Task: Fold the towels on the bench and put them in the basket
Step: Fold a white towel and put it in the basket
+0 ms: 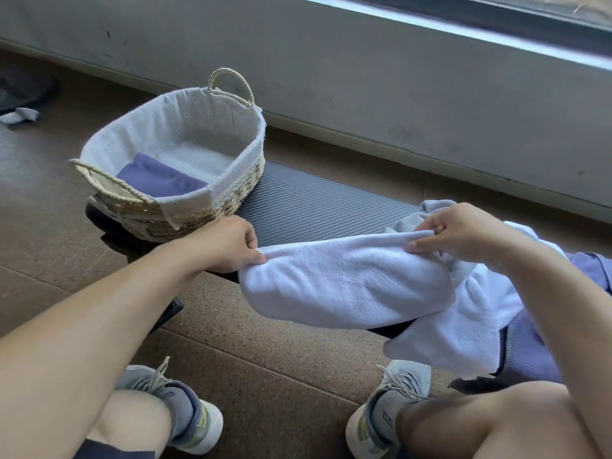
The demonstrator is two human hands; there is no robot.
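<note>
A pale lavender towel (344, 279) hangs doubled over the near edge of the dark ribbed bench (314, 203). My left hand (228, 243) pinches its left top corner. My right hand (463, 233) pinches the right top corner. To the left on the bench stands a woven basket (231, 190) with a white cloth liner and two rope handles. A folded purple towel (159, 177) lies inside it. More towels are heaped on the bench's right end: a white one (470, 323) and a purple one (526, 352), with a pale one (433, 207) behind my right hand.
My knees and two grey sneakers (185, 405) sit on the brown floor in front of the bench. A grey wall and a window ledge (430, 24) run behind it. A dark bag and a light cloth (20, 114) lie on the floor at far left.
</note>
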